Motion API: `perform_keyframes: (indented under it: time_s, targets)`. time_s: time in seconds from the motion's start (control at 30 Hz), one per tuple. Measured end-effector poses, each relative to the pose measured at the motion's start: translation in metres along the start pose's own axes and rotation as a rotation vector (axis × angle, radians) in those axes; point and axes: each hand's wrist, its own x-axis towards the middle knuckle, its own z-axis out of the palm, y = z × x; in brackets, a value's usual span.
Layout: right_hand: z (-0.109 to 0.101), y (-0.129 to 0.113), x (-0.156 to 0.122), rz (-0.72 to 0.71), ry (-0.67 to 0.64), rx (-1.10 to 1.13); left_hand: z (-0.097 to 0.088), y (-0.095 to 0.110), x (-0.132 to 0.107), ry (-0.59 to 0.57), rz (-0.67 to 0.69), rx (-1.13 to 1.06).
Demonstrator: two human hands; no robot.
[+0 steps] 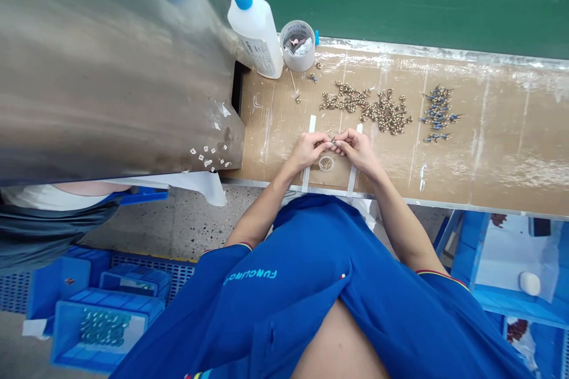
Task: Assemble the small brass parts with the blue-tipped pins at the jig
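Note:
My left hand [309, 149] and my right hand [357, 148] meet over the cardboard-covered bench [275, 136], fingertips pinched together. Between them is a small metal piece [332, 140], too tiny to name and partly hidden by the fingers. Just below the fingertips lies a small round clear dish [326, 163] with a few thin gold-coloured bits in it. Beyond my hands spreads a loose pile of small gold-coloured metal parts [386, 112]. Farther right sits a smaller group of similar parts with blue portions [438, 108]. White tape strips [351, 177] run along the bench beside both hands.
A white bottle with a blue nozzle [255, 32] stands at the back left, beside a tape-roll cup [297, 62] holding scraps. A metal panel [111, 71] borders the left. Blue crates [106, 314] sit below on both sides. Part of another person [57, 219] shows at left.

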Motion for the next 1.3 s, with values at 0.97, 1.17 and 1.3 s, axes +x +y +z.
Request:
perform_keyframes:
  time_s: [0.97,1.17,1.3]
  targets:
    - [-0.001,-0.004,0.000,-0.008,-0.066,-0.093,-0.008,0.006,0.006,-0.114,-0.008,0.141]
    - [-0.002,-0.009,0.003,0.005,-0.066,-0.038,-0.027,0.019,0.002,-0.171,-0.164,0.032]
    - [-0.016,-0.012,-0.017,0.000,-0.011,-0.034,-0.081,0.071,-0.051,-0.148,-0.172,0.156]
